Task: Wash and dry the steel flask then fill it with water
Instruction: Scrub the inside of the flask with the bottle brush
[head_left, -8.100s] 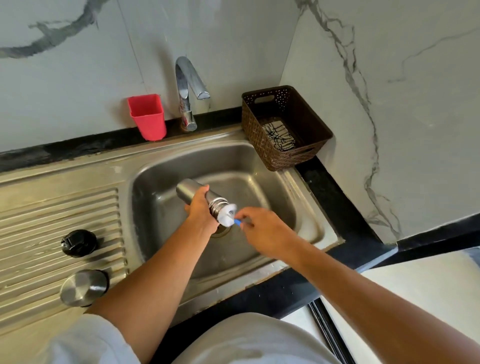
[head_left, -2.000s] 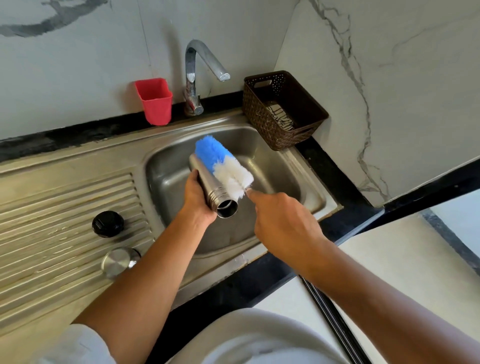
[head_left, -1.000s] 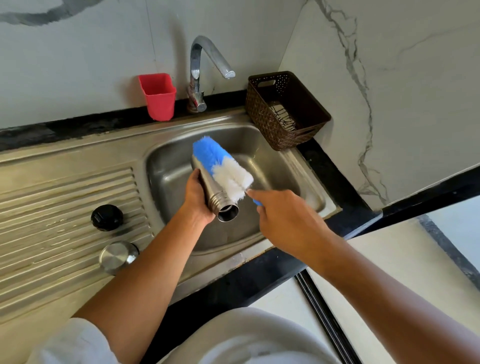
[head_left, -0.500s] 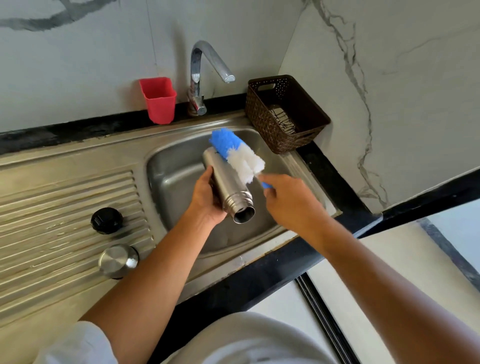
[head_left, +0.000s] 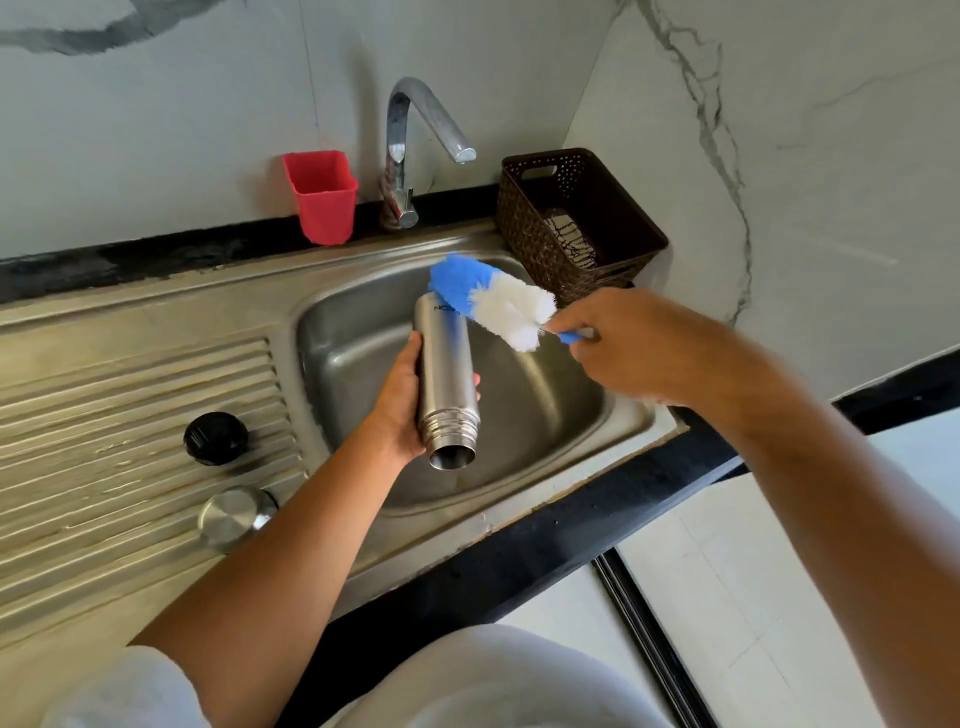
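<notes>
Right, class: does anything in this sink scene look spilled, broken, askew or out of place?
Nothing stands out. The left hand grips the flask over the sink, the right hand holds the brush at its base, and the black cap and steel cap rest on the drainboard.

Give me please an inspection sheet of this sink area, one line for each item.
Surface: steel sink with ribbed drainboard set in a black counter; no water seen running.
Job's things: steel flask, uncapped, held over the basin, mouth toward the person; blue and white brush outside it, blue tip at the flask's base end; black cap and steel lid on the drainboard.
Clutter: red cup beside the tap; brown basket at the sink's back right corner.
Hands: left hand grips the flask body; right hand pinches the brush handle.
Cables: nothing seen.
Surroundings: marble-look walls; pale floor at right.
</notes>
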